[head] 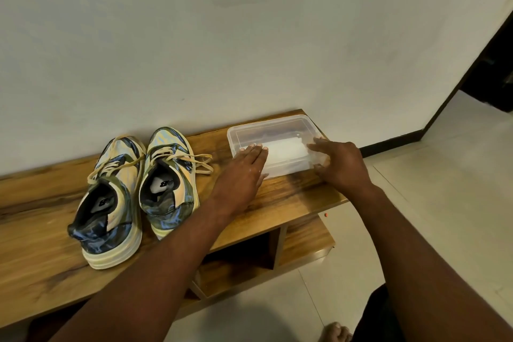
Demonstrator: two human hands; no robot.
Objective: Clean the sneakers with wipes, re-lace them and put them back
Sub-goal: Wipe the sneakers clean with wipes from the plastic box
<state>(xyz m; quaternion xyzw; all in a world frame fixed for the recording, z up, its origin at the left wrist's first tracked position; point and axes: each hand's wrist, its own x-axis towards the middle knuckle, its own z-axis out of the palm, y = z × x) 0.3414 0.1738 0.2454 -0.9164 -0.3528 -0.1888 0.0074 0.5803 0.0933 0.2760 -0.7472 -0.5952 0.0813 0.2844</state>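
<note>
Two blue, cream and olive sneakers stand side by side on a wooden bench [33, 244], toes toward the wall: the left sneaker [109, 197] and the right sneaker [169, 178], both with loose cream laces. To their right sits a clear plastic box [274, 126] with its lid on and white wipes [286, 148] showing through. My left hand [244, 166] lies flat with straight fingers on the lid's left part. My right hand [341, 164] rests on the box's right end, its fingers bent over the edge.
The bench stands against a pale wall [222, 36] and has open shelf compartments [244, 261] below. Pale tiled floor [444, 203] lies to the right, with a dark doorway [491, 72] at the far right. My bare toes [334, 333] show at the bottom.
</note>
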